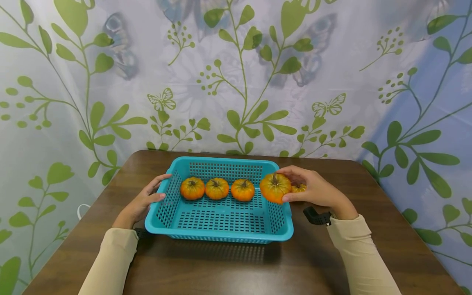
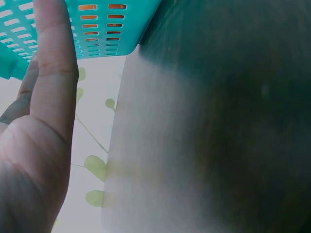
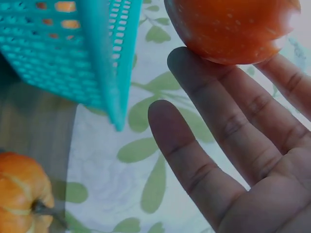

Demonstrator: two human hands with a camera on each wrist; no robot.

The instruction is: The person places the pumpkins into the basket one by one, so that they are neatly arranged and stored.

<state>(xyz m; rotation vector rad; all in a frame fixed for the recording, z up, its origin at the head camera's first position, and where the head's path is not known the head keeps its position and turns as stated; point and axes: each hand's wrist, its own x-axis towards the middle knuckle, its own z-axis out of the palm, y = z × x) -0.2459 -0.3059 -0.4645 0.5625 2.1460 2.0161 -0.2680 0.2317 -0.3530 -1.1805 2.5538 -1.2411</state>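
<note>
No legible text, no labels, no brands, no numbers (nor any signs), in all three views

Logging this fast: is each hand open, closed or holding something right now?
Left hand: holding the turquoise basket at its left side.
Right hand: holding a small pumpkin between thumb and fingers.

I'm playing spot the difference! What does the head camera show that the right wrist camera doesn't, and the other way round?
Only the head view shows the left grip touching the basket, both sleeves and the tops of the three pumpkins inside. Only the right wrist view shows the right grip from its palm side and pale specks on the held pumpkin. Both show the basket, held pumpkin, right grip, another pumpkin on the table, and the leafy cloth behind.
</note>
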